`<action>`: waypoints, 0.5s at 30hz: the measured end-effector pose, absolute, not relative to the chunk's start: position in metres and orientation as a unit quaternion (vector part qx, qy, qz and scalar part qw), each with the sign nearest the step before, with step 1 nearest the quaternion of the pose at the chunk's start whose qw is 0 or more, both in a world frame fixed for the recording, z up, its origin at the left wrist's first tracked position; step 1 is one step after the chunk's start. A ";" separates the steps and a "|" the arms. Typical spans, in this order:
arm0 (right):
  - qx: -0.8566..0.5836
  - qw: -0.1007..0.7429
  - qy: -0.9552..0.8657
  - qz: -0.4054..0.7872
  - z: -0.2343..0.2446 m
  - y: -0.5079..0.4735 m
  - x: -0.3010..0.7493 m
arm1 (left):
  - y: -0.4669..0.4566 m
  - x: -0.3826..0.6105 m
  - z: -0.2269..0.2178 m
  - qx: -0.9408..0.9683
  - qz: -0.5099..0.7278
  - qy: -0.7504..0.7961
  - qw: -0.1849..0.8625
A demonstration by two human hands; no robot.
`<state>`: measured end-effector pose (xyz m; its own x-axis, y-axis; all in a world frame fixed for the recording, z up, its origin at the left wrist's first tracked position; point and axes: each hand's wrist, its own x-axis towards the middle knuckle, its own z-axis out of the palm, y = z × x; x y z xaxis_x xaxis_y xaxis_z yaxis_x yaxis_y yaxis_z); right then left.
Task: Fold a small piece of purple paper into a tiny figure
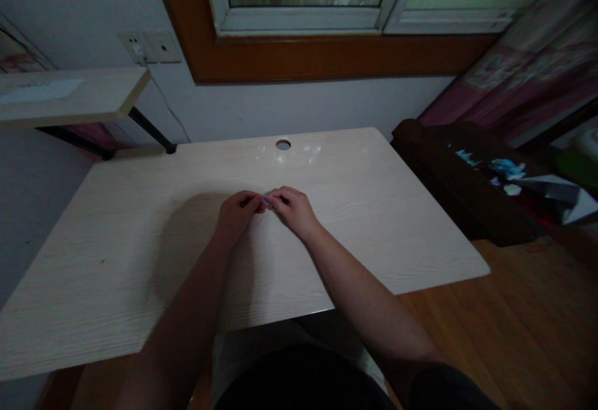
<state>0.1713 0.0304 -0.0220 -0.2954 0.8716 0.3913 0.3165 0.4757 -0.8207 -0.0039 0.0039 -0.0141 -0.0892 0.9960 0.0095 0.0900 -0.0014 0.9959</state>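
Observation:
My left hand and my right hand meet over the middle of a pale wooden desk. Both are curled into pinches, fingertips touching. Between the fingertips shows a tiny bluish-purple object, too small to name. Both hands rest on or just above the desk top. Both forearms reach in from the near edge.
A round cable hole sits near the desk's far edge. A raised shelf stands at the far left, with wall sockets behind it. A dark wooden piece of furniture with scattered items lies to the right, above a wooden floor.

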 end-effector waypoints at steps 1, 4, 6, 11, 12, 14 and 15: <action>-0.403 0.439 -0.737 0.320 -0.023 0.031 0.171 | 0.004 -0.004 -0.014 0.498 0.499 0.543 0.458; -0.407 0.447 -0.721 0.340 -0.025 0.032 0.171 | 0.002 -0.003 -0.012 0.486 0.500 0.538 0.473; -0.414 0.451 -0.706 0.356 -0.027 0.032 0.171 | 0.002 -0.003 -0.011 0.480 0.506 0.530 0.483; -0.425 0.446 -0.679 0.399 -0.031 0.034 0.170 | 0.002 -0.002 -0.011 0.469 0.512 0.514 0.504; -0.426 0.444 -0.674 0.409 -0.031 0.035 0.170 | 0.002 -0.002 -0.012 0.468 0.511 0.513 0.507; -0.425 0.440 -0.664 0.431 -0.032 0.036 0.170 | 0.002 -0.003 -0.013 0.468 0.507 0.509 0.514; -0.424 0.439 -0.657 0.443 -0.032 0.036 0.171 | 0.003 -0.003 -0.013 0.468 0.508 0.506 0.517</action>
